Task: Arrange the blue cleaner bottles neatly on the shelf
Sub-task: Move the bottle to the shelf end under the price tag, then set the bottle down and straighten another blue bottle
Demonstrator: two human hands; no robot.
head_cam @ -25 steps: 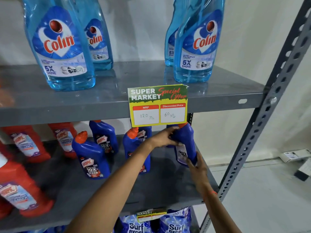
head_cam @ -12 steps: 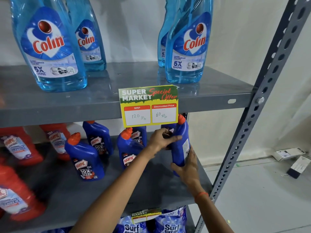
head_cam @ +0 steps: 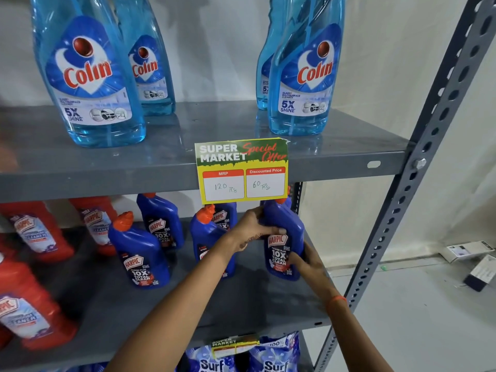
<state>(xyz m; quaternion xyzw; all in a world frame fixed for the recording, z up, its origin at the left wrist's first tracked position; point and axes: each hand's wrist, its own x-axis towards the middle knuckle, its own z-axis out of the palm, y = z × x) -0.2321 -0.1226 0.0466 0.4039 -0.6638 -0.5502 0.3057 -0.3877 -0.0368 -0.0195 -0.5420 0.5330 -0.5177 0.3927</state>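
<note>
Several dark blue Harpic cleaner bottles with orange caps stand on the middle grey shelf [head_cam: 150, 312]. The rightmost blue bottle [head_cam: 283, 237] stands upright near the shelf's right end, label facing me. My left hand [head_cam: 255, 229] grips its upper body from the left. My right hand [head_cam: 308, 261] holds its lower right side. Just left of it another blue bottle [head_cam: 206, 234] is partly hidden by my left arm. Two more blue bottles [head_cam: 139, 253] [head_cam: 161, 224] stand farther left.
Red Harpic bottles [head_cam: 35, 234] fill the left of the same shelf. Pale blue Colin bottles [head_cam: 88, 76] [head_cam: 303, 76] stand on the shelf above, with a price card [head_cam: 243, 170] on its edge. A perforated upright [head_cam: 402, 200] bounds the right side. Surf packs [head_cam: 273, 363] lie below.
The rightmost blue bottle has been turned so its label faces front and it stands upright. Both hands stayed on it, the right hand sliding lower on its side.
</note>
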